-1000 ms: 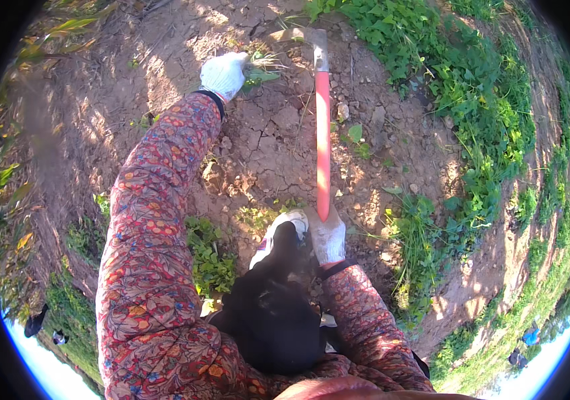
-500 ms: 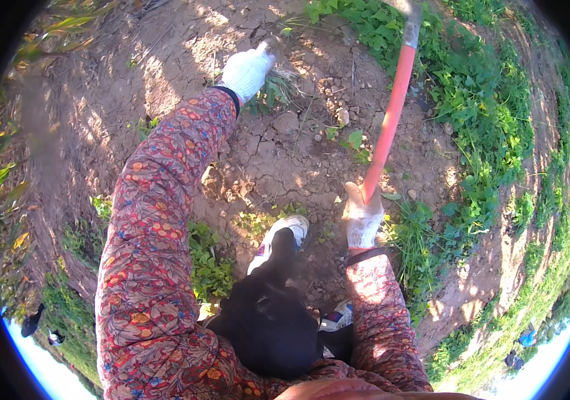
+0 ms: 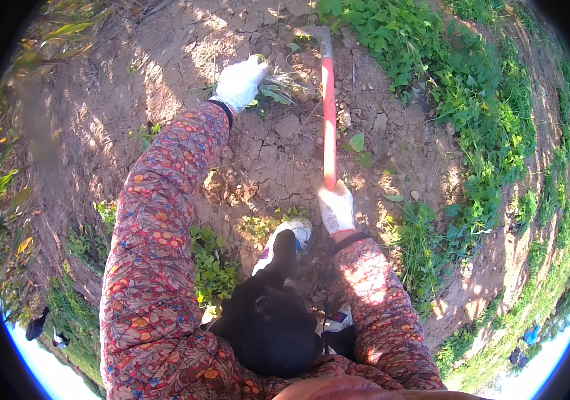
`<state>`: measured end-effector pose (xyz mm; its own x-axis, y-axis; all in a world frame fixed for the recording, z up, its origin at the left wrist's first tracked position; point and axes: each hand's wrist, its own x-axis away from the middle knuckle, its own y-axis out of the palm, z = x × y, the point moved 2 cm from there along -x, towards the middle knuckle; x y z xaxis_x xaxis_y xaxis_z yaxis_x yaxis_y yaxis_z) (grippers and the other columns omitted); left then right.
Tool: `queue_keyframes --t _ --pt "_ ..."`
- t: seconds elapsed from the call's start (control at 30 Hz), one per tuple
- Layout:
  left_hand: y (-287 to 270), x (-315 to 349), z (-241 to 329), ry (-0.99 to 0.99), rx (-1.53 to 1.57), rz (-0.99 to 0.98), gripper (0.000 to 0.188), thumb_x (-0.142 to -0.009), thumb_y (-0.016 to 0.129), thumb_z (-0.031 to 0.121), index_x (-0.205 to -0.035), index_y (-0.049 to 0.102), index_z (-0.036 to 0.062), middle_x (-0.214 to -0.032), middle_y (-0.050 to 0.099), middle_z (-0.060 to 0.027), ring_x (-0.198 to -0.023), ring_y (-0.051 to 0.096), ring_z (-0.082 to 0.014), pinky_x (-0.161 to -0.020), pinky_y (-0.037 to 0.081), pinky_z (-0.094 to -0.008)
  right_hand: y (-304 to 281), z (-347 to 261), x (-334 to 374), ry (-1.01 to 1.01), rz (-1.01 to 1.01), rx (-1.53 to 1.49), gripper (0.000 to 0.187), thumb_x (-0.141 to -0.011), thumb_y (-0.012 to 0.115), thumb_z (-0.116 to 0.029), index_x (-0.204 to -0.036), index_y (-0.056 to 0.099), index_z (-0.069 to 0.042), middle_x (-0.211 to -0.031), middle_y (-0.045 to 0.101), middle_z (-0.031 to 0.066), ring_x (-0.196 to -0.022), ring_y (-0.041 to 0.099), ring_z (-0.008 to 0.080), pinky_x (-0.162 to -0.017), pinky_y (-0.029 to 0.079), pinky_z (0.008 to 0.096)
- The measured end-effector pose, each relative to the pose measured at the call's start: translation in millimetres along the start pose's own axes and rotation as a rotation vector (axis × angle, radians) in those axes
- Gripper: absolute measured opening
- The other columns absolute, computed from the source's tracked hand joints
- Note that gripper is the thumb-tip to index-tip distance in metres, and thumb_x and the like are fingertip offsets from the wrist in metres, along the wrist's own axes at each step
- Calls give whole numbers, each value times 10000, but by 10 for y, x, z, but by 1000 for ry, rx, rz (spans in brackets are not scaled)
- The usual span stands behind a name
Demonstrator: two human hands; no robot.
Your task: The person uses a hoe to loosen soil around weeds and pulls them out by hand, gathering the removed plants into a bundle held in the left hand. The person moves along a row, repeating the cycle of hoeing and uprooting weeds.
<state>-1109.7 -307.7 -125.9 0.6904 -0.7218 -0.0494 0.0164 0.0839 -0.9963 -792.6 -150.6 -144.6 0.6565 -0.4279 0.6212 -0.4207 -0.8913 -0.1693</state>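
My left hand [image 3: 240, 81], in a white knit glove, is closed on a tuft of weeds [image 3: 277, 92] low over the soil. Leaves and pale, stringy stems stick out past the glove; the fingertips are partly hidden. My right hand [image 3: 336, 207], gloved in white with a soiled palm side, grips the lower end of a hoe [image 3: 329, 123]. Its orange-red handle points away from me, and the grey metal head [image 3: 314, 33] turns left at the far end, near the ground to the right of the weeds.
Cracked brown soil [image 3: 265, 150] lies between my hands and feet. Dense leafy vines [image 3: 465, 100] run along the right. Tall leaves [image 3: 5, 180] stand at the left edge. Low green plants [image 3: 212, 263] grow beside my white shoe [image 3: 302, 233].
The hoe has swung left, its head coming in near the weeds, and my right hand has shifted left with it. My left hand has moved slightly left and nearer, with the weeds.
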Motion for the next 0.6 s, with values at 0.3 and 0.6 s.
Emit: queue_keyframes --t 0.3,0.6 --pt "62 -399 2 -168 44 73 306 -799 615 79 -1100 614 137 -1007 628 -130 -856 671 -344 -708 538 -458 -481 39 880 236 203 464 429 -841 743 -365 -856 605 41 -732 640 235 -687 663 364 -642 510 416" --pt "541 -1131 23 -303 110 -150 644 -886 418 37 -1496 336 228 -1278 612 -183 -1063 650 -359 -885 517 -449 -1173 132 1864 230 488 81 209 -867 688 -185 -798 586 -16 -636 554 14 -576 492 89 -540 425 280"
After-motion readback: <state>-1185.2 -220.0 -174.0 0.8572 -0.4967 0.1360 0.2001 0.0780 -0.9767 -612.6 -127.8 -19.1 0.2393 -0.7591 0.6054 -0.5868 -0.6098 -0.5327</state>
